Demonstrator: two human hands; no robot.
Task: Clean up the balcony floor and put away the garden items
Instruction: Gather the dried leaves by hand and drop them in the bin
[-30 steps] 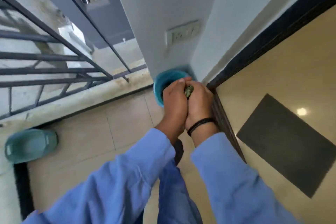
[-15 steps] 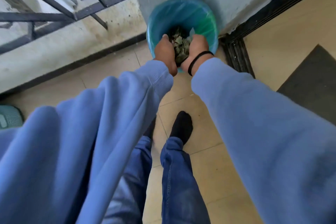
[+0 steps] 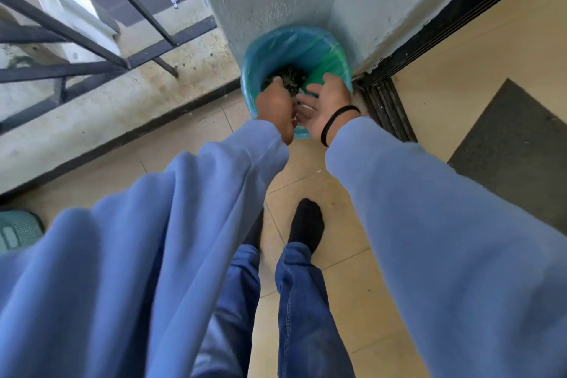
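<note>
A bin lined with a blue-green bag (image 3: pixel 306 46) stands in the corner against the grey wall. Dark dry leaves (image 3: pixel 290 78) lie at its bottom. Both my hands hover over the bin's near rim. My left hand (image 3: pixel 276 107) points its fingers down into the bin, back of the hand up. My right hand (image 3: pixel 325 104) is spread with the palm turned inward and holds nothing; a black band circles its wrist. Whether leaves still cling to my left fingers is hidden.
A black metal railing (image 3: pixel 101 49) and a stained concrete ledge (image 3: pixel 122 113) run along the left. A door track (image 3: pixel 386 107) and a dark mat (image 3: pixel 518 147) lie to the right. A teal tub (image 3: pixel 17 230) sits at the left edge. My socked foot (image 3: pixel 306 224) stands on beige tiles.
My hands have parted over the bin and the bunch of leaves they held together has dropped inside. My right hand has opened up.
</note>
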